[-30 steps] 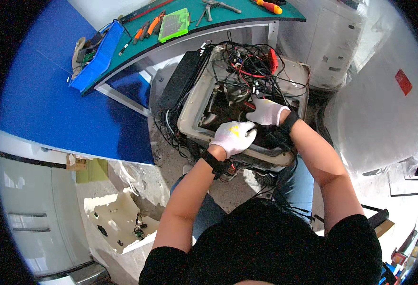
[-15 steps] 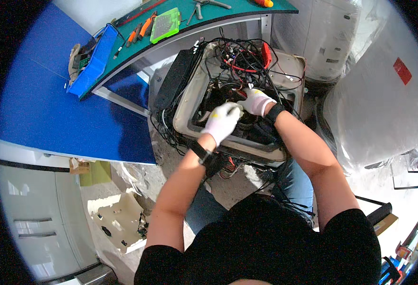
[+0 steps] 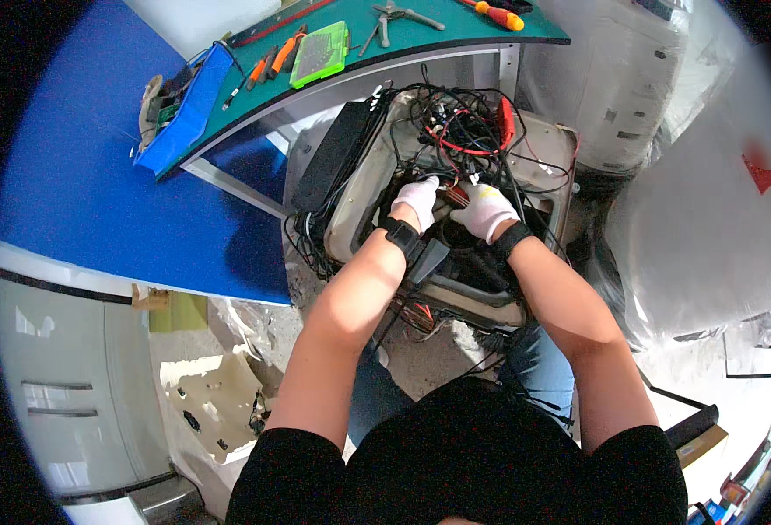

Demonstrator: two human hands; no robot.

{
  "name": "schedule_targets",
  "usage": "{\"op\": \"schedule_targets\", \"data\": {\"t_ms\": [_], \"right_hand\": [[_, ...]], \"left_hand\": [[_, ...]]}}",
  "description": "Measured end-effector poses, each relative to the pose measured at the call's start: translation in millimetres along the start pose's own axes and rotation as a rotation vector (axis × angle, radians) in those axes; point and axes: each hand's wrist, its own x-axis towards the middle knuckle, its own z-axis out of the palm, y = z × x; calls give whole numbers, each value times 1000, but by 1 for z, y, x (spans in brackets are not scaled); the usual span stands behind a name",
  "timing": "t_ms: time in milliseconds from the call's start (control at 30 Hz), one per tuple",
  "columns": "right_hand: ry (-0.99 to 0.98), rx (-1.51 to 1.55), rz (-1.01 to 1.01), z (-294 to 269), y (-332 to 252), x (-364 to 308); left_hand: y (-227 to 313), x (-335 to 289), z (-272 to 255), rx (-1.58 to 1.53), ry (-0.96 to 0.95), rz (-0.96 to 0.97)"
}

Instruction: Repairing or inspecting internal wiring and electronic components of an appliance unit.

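Both hands wear white gloves and work inside a beige-grey casing (image 3: 348,214) full of dark parts and cables. My left hand (image 3: 417,203) has its fingers curled in among the wires; what they grip is hidden. Close beside it, my right hand (image 3: 483,212) is closed next to a reddish-brown bundle of wires (image 3: 458,196), and whether it holds the bundle I cannot tell. Beyond the fingers lies a tangle of black cables (image 3: 442,114) with a red piece (image 3: 505,124) in it. A dark grey flat-ended part (image 3: 429,261) sticks up below my left wrist.
A green-topped bench (image 3: 455,39) stands ahead, with a bright green box (image 3: 320,54), orange-handled tools (image 3: 278,57), a small tripod (image 3: 385,22) and a screwdriver (image 3: 497,15). Plastic-wrapped bulky items (image 3: 700,227) flank the right. A cream shell (image 3: 215,402) lies on the floor at left.
My left hand has moved forward, deeper among the wires. My right hand has shifted slightly back, toward me. The dark grey flat-ended part now shows below my left wrist. The view has shifted a little.
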Motion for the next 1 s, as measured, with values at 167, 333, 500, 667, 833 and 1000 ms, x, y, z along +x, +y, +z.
{"op": "schedule_targets", "data": {"t_ms": [167,333,500,667,833,1000], "right_hand": [[24,6,33,-9,11,-5],[-45,39,12,-10,-9,-4],[-20,6,61,-9,-3,-7],[-85,-34,58,-16,-2,-12],[-103,-140,100,-24,-13,-14],[-94,-158,124,-22,-17,-12]], "left_hand": [[6,-13,20,-262,-156,-133],[6,-5,-7,-246,-43,-97],[7,-9,-4,1427,2,645],[13,-18,11,1153,-38,412],[16,-17,13,593,23,151],[24,-22,12,862,43,129]]}}
